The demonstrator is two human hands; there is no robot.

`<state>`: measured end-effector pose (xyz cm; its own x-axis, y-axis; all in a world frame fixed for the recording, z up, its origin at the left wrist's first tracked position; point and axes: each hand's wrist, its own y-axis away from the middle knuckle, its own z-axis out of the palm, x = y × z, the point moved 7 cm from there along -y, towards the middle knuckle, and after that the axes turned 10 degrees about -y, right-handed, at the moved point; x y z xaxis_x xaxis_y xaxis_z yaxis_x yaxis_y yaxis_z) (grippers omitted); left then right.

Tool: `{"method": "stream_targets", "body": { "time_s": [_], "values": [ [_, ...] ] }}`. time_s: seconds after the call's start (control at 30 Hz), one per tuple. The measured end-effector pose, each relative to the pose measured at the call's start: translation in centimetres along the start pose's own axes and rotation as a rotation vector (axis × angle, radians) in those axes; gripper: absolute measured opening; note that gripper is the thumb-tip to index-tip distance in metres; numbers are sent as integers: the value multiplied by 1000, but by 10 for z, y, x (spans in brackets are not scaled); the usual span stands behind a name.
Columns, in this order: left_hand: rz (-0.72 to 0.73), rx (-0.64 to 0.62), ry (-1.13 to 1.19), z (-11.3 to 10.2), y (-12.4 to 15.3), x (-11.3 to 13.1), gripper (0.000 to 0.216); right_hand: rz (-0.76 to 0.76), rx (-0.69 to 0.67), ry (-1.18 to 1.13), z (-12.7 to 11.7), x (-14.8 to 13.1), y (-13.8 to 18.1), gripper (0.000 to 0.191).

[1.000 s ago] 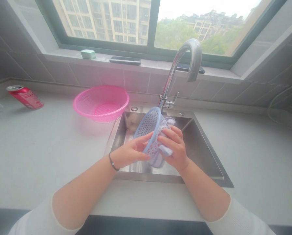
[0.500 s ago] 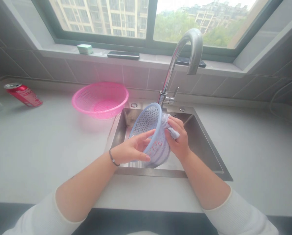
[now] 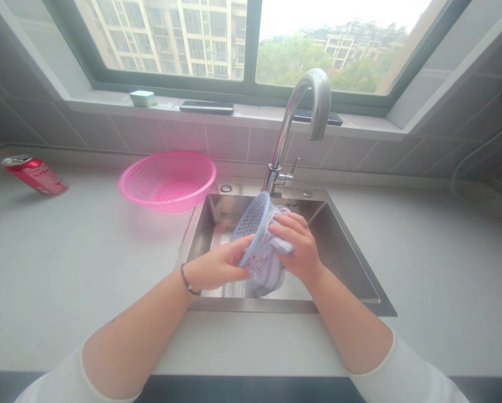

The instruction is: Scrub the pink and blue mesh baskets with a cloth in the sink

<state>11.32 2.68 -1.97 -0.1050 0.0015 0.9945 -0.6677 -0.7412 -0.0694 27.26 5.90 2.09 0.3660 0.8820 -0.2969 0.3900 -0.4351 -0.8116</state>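
Left hand (image 3: 217,266) curled round the outside of a tilted blue plastic basket (image 3: 251,226), rim near upright facing the right hand (image 3: 297,246), which grips a pale cloth (image 3: 281,243) against its inside, above a steel sink (image 3: 343,246), pink plastic basket (image 3: 167,182) beyond left.

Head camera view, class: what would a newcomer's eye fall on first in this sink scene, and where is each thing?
First comes the pale blue plastic basket, held over the stainless steel sink by the left hand and the right hand, which presses a cloth against it. Next is the bright pink plastic basket on the counter left of the sink, and farther left a red drink can lying on its side. A tall chrome faucet rises behind the sink.
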Motion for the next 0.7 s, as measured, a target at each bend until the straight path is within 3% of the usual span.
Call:
{"method": "stream_targets", "body": {
  "time_s": [0.13,0.33,0.47,0.6,0.7],
  "values": [
    [-24,-69,-77,6,2,-2,69,175,125,-23,-12,23,4,24],
    [63,41,-128,-7,3,-3,65,-115,82,21,-7,-14,3,26],
    [-6,154,-43,-13,4,-12,56,-259,-17,38,5,-42,0,23],
    [-43,144,-80,-10,3,-13,73,-274,-105,47,14,-45,-3,21],
    [-15,89,-72,-6,0,-9,81,-179,-47,48,7,-24,0,22]
  ]
}}
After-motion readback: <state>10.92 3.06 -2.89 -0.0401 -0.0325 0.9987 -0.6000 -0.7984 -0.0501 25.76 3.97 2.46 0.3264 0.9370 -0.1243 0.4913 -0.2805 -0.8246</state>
